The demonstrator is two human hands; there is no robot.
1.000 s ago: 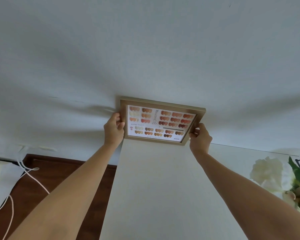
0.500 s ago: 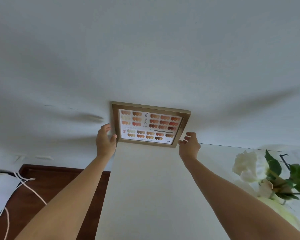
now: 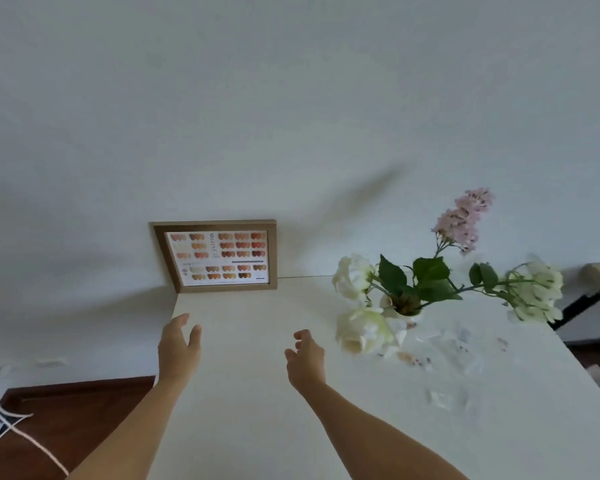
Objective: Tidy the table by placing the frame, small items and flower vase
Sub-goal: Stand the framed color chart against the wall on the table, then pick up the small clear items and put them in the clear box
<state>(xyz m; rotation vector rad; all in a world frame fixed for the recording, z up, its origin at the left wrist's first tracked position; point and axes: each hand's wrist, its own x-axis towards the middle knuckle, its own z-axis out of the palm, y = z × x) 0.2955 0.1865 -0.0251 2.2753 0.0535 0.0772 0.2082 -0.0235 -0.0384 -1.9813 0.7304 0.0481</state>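
A: Since a moment ago both hands have let go of the frame and come back toward the body. The left hand is empty, fingers loosely spread; the right hand is empty, fingers half curled.

B: Next, I think, gather the small clear packets, maybe sachets, gently and without knocking the white flower vase.

A: The gold-brown wooden picture frame leans on the wall at the far-left corner of the white table, long axis horizontal, face toward us.

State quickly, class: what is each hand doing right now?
Left hand: open, holding nothing, above the table.
Right hand: open, fingers loosely curled, holding nothing.
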